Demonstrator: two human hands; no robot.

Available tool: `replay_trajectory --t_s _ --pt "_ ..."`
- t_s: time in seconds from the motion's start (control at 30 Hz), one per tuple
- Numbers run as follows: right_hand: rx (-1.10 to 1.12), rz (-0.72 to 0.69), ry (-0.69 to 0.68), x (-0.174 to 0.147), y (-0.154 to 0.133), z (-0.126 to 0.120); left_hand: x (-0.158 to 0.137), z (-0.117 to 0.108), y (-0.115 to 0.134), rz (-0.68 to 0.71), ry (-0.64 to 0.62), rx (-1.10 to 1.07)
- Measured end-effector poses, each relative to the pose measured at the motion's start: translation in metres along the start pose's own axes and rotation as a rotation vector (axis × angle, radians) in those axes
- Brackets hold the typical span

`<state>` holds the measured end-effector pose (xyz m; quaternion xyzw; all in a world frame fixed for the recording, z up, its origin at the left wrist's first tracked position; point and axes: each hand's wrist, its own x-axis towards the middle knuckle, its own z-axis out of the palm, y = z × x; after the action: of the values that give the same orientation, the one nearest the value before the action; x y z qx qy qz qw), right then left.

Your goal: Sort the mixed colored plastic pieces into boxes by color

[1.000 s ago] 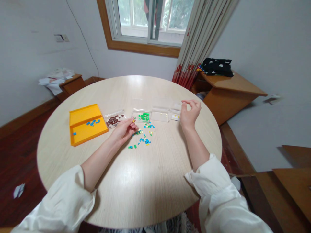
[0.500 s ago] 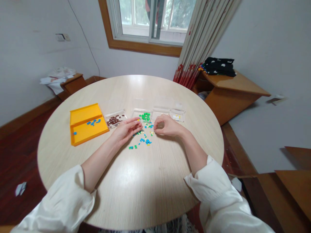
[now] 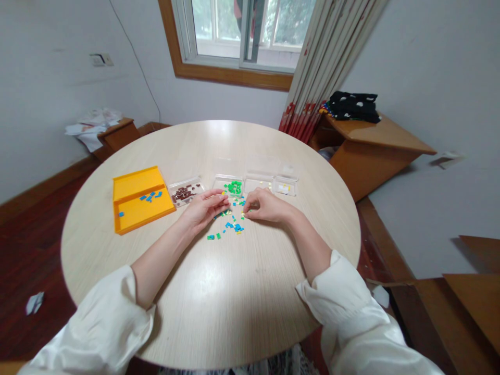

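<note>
My left hand [image 3: 205, 209] hovers at the left of a loose heap of tiny toy bricks [image 3: 236, 227] in blue, green, yellow and cream. A small yellow brick [image 3: 223, 193] shows between its closed thumb and fingers. On the heap's right side my right hand [image 3: 262, 204] reaches down in a pinch, fingertips at some pale yellow bricks; whether it grips one is hidden. Behind the hands stands a clear box of green bricks [image 3: 234, 187]. Left of it is a clear box with brown bricks [image 3: 183, 194].
An open yellow case [image 3: 135, 223] with several blue bricks lies at the left of the round wooden table [image 3: 219, 307]. Two more clear boxes stand behind my right hand; the right one [image 3: 285, 186] holds white and yellow pieces. A wooden cabinet [image 3: 378, 135] stands beyond the table.
My right hand has moved slightly left and down to the pale yellow bricks, uncovering cream pieces in the clear box behind it. My left hand has stayed nearly still.
</note>
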<state>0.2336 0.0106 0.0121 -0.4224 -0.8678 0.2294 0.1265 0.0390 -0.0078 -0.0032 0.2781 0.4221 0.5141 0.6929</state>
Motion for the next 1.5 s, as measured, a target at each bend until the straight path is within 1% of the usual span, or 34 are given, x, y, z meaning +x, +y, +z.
replay_trajectory --t_s 0.1,0.2,0.27,0.43,0.53,0.63,0.7,1.0,1.23,1.5 --pt "0.039 -0.001 -0.007 0.001 0.003 0.002 0.000 0.000 0.000 0.001 -0.003 0.005" --pt "0.140 0.011 0.017 0.003 0.007 0.005 0.000 -0.001 0.000 0.020 -0.004 0.010" --pt "0.220 0.031 0.085 0.004 0.008 0.007 0.001 -0.001 -0.001 0.035 -0.003 0.016" --pt "0.391 0.050 0.367 0.009 0.008 0.009 -0.002 0.000 0.000 0.047 -0.009 0.033" --pt "0.522 0.030 0.438 0.013 0.007 0.014 -0.003 0.001 0.000 0.050 -0.012 0.040" --pt "0.680 0.023 0.432 0.017 0.005 0.022 -0.004 0.001 0.001 0.057 -0.016 0.045" --pt "0.743 0.023 0.418 0.019 0.004 0.026 -0.004 0.001 0.001 0.068 -0.024 0.049" --pt "0.786 0.051 0.440 0.020 0.000 0.028 -0.007 0.004 0.002 0.087 -0.042 0.062" --pt "0.860 0.059 0.441 0.022 0.000 0.029 -0.004 0.001 0.001 0.083 -0.013 0.048" --pt "0.860 0.056 0.526 0.024 -0.006 0.034 -0.005 0.004 0.000 0.140 0.001 0.067"
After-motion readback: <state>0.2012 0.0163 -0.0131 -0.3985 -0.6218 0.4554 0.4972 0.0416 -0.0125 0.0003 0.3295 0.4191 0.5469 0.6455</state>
